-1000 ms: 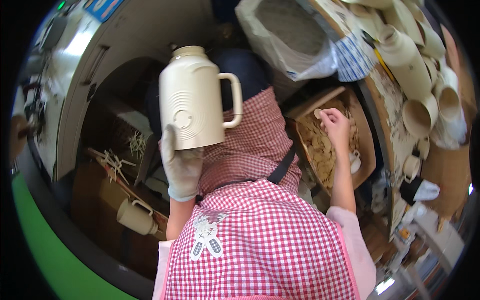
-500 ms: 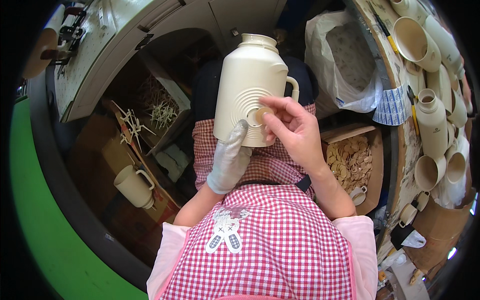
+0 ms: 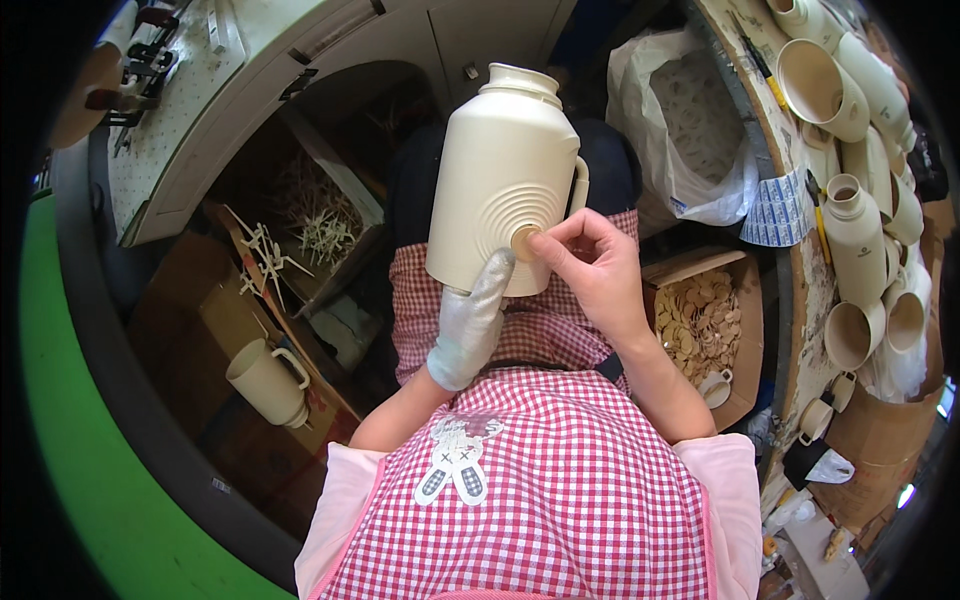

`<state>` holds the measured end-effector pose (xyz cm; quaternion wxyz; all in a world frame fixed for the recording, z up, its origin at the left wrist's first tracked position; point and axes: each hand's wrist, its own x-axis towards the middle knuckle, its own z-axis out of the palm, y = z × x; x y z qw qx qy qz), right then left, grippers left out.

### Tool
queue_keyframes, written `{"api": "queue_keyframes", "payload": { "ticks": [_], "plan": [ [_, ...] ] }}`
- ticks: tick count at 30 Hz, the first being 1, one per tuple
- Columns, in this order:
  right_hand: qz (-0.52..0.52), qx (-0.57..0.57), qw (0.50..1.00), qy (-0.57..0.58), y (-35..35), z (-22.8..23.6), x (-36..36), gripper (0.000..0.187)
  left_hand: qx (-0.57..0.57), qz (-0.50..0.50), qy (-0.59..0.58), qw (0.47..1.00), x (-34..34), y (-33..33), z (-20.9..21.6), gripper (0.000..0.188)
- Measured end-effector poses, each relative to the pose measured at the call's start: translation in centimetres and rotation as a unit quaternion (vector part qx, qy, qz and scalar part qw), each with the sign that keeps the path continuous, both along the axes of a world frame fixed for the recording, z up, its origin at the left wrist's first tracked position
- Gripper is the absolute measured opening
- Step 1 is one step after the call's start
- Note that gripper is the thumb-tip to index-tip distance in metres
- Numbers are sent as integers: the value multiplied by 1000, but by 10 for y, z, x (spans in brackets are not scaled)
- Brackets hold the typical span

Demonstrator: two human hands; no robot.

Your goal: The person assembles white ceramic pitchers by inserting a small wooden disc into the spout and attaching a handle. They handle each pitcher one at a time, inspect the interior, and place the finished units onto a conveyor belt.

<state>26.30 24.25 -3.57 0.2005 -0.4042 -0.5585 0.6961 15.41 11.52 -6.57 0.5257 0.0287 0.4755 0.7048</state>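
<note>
Jug body (image 3: 480, 170), glossy cream, cylindrical, ring-ridged side, open neck, looped handle.

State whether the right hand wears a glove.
No, the right hand at the tan disc is bare, while the left hand on the cream jug wears a glove.

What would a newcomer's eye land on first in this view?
Probably the big cream jug in the upper middle, its lower end in the gloved left hand, while the bare right hand holds a small tan disc at its ringed side. Next, the red-and-white checked apron across the bottom, then the cardboard box of pale discs right of the lap.
</note>
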Motion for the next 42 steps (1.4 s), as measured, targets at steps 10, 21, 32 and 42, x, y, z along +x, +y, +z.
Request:
{"api": "queue_keyframes", "payload": {
  "ticks": [10, 21, 32, 42],
  "plan": [
    [76, -67, 994, -38, 19, -5, -5, 23, -48, -17, 193, 980, -2, 6, -6, 35],
    [88, -65, 987, -119, 26, -28, 7, 40, -38, 13, 223, 974, 1, -2, -2, 27],
    [68, -73, 995, -6, 17, -31, -18, 37, -10, 27, 323, 946, -27, 7, 14, 33],
    [52, -77, 995, 48, 9, -39, -29, 41, -51, 37, 352, 934, -30, 14, 20, 37]
  ]
}}
